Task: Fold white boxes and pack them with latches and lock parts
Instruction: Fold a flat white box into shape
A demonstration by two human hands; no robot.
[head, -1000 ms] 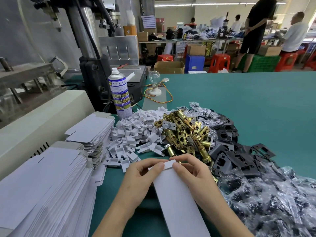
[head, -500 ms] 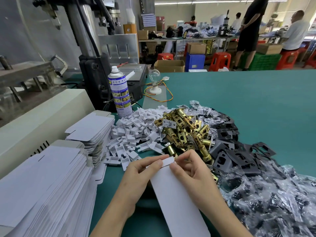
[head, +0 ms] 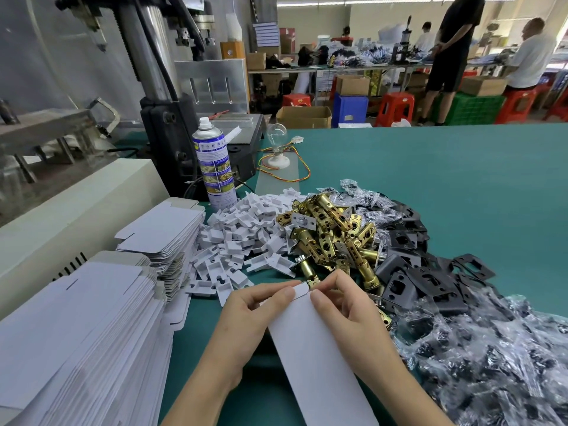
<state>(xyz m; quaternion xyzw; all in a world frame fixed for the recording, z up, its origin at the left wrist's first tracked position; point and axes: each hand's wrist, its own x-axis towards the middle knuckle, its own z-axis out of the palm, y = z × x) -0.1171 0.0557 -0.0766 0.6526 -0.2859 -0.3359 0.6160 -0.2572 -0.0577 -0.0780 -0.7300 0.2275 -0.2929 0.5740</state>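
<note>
White box blank (head: 310, 348) runs lengthwise away from the person at the desk's near edge; left hand (head: 246, 315) and right hand (head: 347, 315) pinch its far end-flap, brass latches (head: 332, 235) just beyond.

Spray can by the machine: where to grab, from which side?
Probably mid-body on the spray can, coming in from the right. It stands upright, a plain cylinder; the black machine crowds its left and back, white plastic pieces pile at its base.
</note>
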